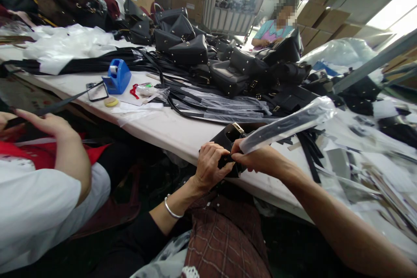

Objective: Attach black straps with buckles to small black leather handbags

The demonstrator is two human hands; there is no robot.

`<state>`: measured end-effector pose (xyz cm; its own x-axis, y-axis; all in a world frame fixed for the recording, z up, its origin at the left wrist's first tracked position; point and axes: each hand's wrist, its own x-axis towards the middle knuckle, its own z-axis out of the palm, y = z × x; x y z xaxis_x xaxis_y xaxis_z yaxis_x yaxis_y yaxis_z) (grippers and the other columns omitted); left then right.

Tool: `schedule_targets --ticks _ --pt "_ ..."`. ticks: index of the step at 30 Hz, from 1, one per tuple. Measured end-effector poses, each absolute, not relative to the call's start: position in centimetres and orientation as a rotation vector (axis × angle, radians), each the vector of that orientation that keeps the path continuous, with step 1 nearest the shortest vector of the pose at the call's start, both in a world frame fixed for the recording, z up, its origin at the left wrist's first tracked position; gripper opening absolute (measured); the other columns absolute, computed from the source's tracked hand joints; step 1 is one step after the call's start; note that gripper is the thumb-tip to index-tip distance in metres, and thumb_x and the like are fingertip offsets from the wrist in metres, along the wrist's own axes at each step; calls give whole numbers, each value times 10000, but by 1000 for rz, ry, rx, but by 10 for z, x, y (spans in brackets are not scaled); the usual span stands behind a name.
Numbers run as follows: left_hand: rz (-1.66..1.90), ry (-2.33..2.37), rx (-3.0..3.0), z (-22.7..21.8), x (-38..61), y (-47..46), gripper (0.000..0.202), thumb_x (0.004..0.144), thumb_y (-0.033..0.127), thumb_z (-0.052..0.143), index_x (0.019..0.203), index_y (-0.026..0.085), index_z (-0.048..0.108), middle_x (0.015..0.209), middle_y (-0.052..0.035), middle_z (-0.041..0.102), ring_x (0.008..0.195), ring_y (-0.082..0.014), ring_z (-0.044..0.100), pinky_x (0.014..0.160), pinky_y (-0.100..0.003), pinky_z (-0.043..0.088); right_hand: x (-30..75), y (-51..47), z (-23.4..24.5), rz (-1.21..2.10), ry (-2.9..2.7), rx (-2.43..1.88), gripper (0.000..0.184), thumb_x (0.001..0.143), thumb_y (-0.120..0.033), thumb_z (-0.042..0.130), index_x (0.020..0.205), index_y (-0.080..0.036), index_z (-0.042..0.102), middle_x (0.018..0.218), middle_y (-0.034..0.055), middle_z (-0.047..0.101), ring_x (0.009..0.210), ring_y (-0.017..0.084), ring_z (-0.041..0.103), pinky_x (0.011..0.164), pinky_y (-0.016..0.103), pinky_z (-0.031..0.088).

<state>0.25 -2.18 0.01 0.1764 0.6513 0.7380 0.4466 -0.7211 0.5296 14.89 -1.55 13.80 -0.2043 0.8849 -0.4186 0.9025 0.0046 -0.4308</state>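
The person's left hand (213,165) grips a small, black, leather-like handbag (223,138), fingers curled over its near side and thumb drawn in toward them. The right hand (256,158) is closed on the lower end of a long, dark strap in a clear plastic sleeve (289,125), its fingertips bunched against the bag's front; what exactly lies between those fingertips is too small to tell. The two hands nearly meet there. The bag sits tilted at the near edge of a long, white-topped table (185,132), just above the person's lap, and a rectangular, gold-coloured metal clasp (238,128) shows on its upper part. The sleeved strap slants from the right hand up and to the right, over the tabletop.

A silver-coloured, round bracelet (169,208) circles the left wrist, and a brown, checked cloth garment (224,243) covers the lap. Beyond the hands lie flat, black straps partly wrapped in clear plastic (221,106), with a heap of black, leather-like bags with metal studs (190,50) behind them. Farther left on the table stand a blue plastic tape dispenser (120,77) and, near it, a flat, round, yellow disc (111,102). At the left edge, a co-worker in a white-sleeved top (35,208) has one hand by a dark band; another co-worker in light blue and pink (270,32) sits or stands behind the heap, face blurred
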Motion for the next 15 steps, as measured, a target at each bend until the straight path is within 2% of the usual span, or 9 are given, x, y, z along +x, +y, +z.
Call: schedule_targets --ticks 4,10,12,15 --pt "1553 1072 2296 2 4 -21 173 779 306 670 917 218 614 875 -30 686 877 -193 629 951 -405 447 150 -7 144 -1083 2059 1948 116 715 -180 540 766 -182 643 455 -41 505 379 111 521 349 176 350" --pt "1476 963 2301 3 3 -18 176 778 311 695 918 220 640 897 -26 702 891 -183 633 972 -399 447 147 -3 139 -1037 2112 1918 98 666 -112 541 673 -173 617 360 -57 451 306 87 461 326 162 307" --pt "1468 982 2248 3 1 -16 182 786 319 706 928 216 658 893 -26 701 896 -184 632 951 -392 456 148 -4 132 -1182 2071 2009 57 664 -132 551 657 -174 589 361 -57 465 310 97 480 320 164 336" --pt "1445 1037 2125 2 2 -18 210 805 326 714 986 225 680 911 -27 698 923 -189 628 975 -405 438 153 -7 118 -1579 1985 2184 15 693 -188 568 696 -181 556 431 -51 536 377 107 548 358 172 424"
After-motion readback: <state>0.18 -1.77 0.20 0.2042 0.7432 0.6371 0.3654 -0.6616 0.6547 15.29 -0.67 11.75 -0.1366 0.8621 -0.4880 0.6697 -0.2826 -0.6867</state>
